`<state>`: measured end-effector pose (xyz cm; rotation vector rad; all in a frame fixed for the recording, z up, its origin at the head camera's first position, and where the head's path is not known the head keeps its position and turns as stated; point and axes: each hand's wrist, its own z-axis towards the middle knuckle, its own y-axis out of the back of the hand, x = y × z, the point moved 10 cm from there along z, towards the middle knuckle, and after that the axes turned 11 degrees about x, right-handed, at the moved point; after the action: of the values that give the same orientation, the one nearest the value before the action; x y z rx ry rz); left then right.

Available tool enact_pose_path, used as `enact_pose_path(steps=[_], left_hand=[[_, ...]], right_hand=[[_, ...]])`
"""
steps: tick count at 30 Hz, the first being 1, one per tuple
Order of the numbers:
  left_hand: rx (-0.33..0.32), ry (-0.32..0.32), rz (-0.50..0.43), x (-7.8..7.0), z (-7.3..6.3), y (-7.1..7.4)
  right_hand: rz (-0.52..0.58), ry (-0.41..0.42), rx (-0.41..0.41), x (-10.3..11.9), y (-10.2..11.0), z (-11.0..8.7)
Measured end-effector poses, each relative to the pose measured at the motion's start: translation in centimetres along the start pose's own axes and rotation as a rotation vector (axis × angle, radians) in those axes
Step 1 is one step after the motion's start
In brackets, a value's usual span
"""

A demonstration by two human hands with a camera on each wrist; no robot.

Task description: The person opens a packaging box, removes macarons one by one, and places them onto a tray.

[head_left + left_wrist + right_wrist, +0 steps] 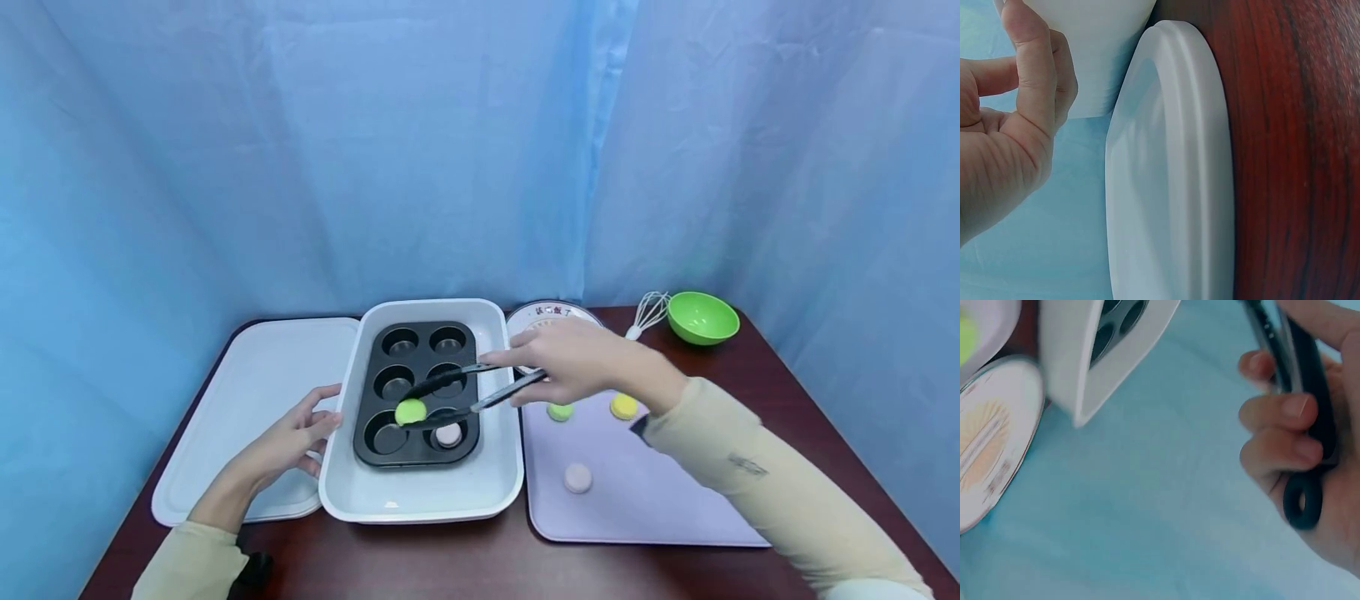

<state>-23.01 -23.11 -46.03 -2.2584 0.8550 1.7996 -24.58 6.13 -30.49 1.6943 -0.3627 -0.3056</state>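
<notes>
My right hand (pixel 573 362) grips black-tipped tongs (pixel 495 398); the right wrist view shows its fingers curled round the handle (pixel 1319 406). Between the tong tips a green macaron (pixel 410 412) is held over the near-left cup of a dark muffin pan (pixel 416 457). A pale pink macaron (pixel 448 435) sits in the near-right cup. The pan lies inside a white basin (pixel 390 500). At the basin's left rim, my left hand (pixel 288 437) holds the edge with thumb and fingers.
A white tray (pixel 247 408) lies left of the basin. On the purple tray (pixel 637 492) to the right are green (pixel 560 412), yellow (pixel 623 407) and pale pink (pixel 577 477) macarons. Behind are a patterned plate (pixel 551 312), a whisk (pixel 649 313) and a green bowl (pixel 702 318).
</notes>
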Motion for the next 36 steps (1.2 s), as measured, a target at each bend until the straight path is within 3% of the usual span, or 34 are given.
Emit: enact_pose_path(steps=[4,11,16,21,24,29,36], left_hand=[[-0.006,0.000,0.010,0.0,0.0,0.1],[-0.019,0.012,0.017,0.2,-0.2,0.4],[-0.016,0.015,0.016,0.3,-0.3,0.4],[-0.021,0.017,0.022,0.3,-0.3,0.5],[-0.022,0.015,0.025,0.3,-0.2,0.5],[-0.019,0.015,0.023,0.4,-0.2,0.5],[-0.019,0.013,0.022,0.4,-0.2,0.6]], right_hand=[[0.082,0.002,-0.077,-1.8,-0.1,-4.8],[0.191,-0.062,-0.112,-4.7,-1.8,-12.4],[0.274,-0.091,-0.119,-6.1,-4.2,-17.2],[0.439,-0.132,-0.090,-7.6,-7.7,-21.4],[0.504,-0.167,-0.077,-8.4,-10.0,-23.6],[0.508,-0.224,-0.067,-9.2,-13.1,-26.3],[0.585,-0.236,-0.035,-9.5,-15.0,-28.2]])
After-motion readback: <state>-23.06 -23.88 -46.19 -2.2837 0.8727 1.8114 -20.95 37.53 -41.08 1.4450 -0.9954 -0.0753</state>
